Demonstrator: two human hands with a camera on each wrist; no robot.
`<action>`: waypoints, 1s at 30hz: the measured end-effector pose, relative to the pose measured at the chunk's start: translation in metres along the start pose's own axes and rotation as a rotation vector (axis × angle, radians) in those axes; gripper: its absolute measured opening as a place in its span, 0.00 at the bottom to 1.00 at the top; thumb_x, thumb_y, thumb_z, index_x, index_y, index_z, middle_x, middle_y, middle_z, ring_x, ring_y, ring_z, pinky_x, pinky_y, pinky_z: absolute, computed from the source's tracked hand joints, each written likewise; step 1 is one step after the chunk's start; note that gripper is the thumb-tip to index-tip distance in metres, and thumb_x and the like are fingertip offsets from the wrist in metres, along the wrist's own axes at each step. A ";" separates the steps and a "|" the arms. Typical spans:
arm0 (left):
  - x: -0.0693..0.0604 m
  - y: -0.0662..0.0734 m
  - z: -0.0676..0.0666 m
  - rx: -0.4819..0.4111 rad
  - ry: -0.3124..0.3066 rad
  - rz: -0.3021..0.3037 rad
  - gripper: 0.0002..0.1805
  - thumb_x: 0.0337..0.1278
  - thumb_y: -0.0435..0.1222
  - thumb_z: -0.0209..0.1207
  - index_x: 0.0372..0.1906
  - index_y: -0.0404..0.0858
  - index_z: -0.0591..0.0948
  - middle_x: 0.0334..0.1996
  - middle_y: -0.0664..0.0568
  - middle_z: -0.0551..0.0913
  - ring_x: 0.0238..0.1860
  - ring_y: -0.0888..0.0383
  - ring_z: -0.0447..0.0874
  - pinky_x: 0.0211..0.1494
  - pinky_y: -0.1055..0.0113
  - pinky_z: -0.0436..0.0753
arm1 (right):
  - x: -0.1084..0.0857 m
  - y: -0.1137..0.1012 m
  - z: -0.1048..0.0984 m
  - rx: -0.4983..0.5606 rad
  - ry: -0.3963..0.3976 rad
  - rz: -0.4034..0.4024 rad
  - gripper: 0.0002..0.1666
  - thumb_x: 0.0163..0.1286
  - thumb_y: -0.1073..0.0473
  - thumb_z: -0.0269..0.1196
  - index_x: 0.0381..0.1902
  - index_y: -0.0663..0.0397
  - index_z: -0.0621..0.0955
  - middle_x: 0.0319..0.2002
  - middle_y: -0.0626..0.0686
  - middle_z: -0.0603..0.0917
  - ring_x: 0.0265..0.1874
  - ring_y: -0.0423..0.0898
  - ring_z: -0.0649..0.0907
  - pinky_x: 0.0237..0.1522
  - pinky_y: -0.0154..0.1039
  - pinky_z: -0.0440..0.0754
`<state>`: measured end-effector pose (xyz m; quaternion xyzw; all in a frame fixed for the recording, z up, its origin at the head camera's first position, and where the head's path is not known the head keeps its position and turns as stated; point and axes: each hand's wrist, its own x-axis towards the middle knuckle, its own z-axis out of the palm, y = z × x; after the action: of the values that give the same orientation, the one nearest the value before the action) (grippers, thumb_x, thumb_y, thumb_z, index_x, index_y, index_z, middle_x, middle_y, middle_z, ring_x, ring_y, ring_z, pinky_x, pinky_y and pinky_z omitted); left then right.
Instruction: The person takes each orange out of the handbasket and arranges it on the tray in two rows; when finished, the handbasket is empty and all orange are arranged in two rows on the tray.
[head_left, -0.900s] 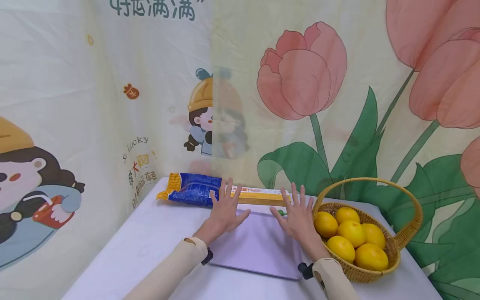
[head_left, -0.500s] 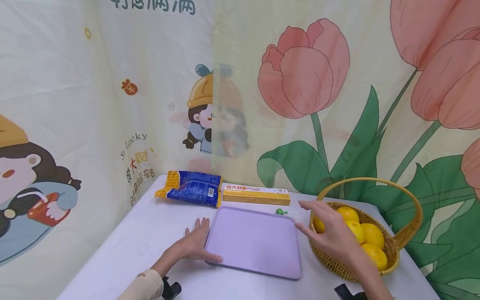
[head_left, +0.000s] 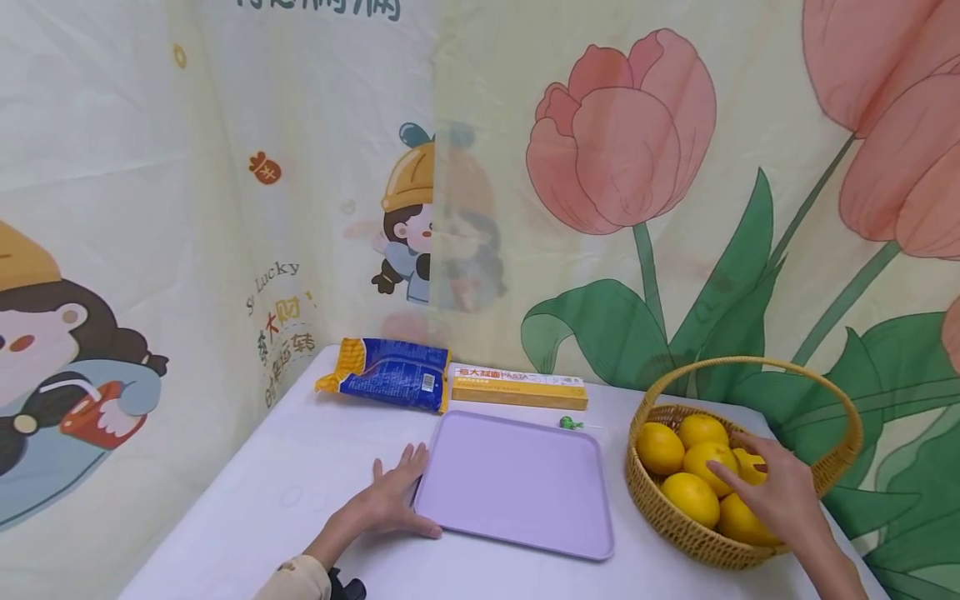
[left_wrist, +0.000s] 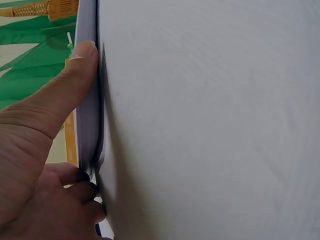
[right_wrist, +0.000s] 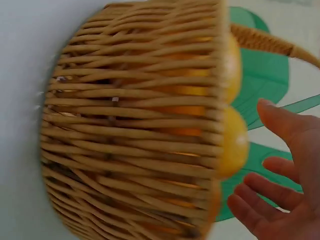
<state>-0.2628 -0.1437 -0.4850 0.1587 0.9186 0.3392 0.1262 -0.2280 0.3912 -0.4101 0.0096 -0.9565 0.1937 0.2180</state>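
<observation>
A lavender tray (head_left: 514, 483) lies flat on the white table. My left hand (head_left: 384, 500) is at its near left corner, fingers spread along the left side and thumb at the front edge. In the left wrist view, the thumb (left_wrist: 75, 75) touches the tray's rim (left_wrist: 90, 115). My right hand (head_left: 780, 492) hovers over a wicker basket (head_left: 675, 529) of yellow-orange citrus fruit (head_left: 692, 498). Its thumb and fingers are apart and hold nothing. From the right wrist view, the hand (right_wrist: 285, 175) is just above the basket's rim, with a gap to the nearest fruit (right_wrist: 233, 142).
Behind the tray lie a blue and yellow packet (head_left: 393, 373) and a long pasta box (head_left: 519, 387). A small green-wrapped lollipop (head_left: 572, 422) is near the tray's far right corner. The basket's tall handle (head_left: 750, 360) arches over the fruit. A printed curtain (head_left: 480, 208) hangs behind.
Both hands were above the tray earlier. My left hand has come down to the tray's left corner; the right has moved right, over the fruit basket.
</observation>
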 end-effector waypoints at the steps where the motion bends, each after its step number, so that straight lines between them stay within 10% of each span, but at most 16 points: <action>1: 0.000 0.001 0.000 0.006 0.006 -0.002 0.71 0.42 0.51 0.86 0.84 0.26 0.56 0.85 0.29 0.51 0.86 0.31 0.41 0.81 0.24 0.29 | 0.003 0.004 0.002 -0.004 -0.027 0.032 0.40 0.71 0.48 0.75 0.64 0.77 0.77 0.58 0.80 0.80 0.49 0.76 0.83 0.49 0.72 0.86; 14: 0.002 0.005 -0.001 0.041 0.006 -0.039 0.69 0.41 0.50 0.87 0.84 0.28 0.59 0.85 0.32 0.53 0.86 0.31 0.43 0.82 0.23 0.34 | 0.014 0.011 0.011 -0.037 -0.247 0.207 0.58 0.74 0.33 0.68 0.70 0.86 0.67 0.66 0.85 0.71 0.60 0.80 0.74 0.63 0.77 0.75; 30: 0.003 0.004 -0.002 0.008 -0.011 -0.053 0.72 0.39 0.53 0.87 0.85 0.30 0.58 0.86 0.31 0.52 0.86 0.30 0.42 0.82 0.25 0.32 | 0.014 0.004 -0.010 0.073 -0.147 0.197 0.53 0.75 0.38 0.70 0.71 0.83 0.70 0.65 0.84 0.74 0.58 0.78 0.81 0.56 0.69 0.86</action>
<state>-0.2657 -0.1410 -0.4814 0.1368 0.9231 0.3313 0.1395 -0.2374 0.3994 -0.3974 -0.0621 -0.9585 0.2476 0.1266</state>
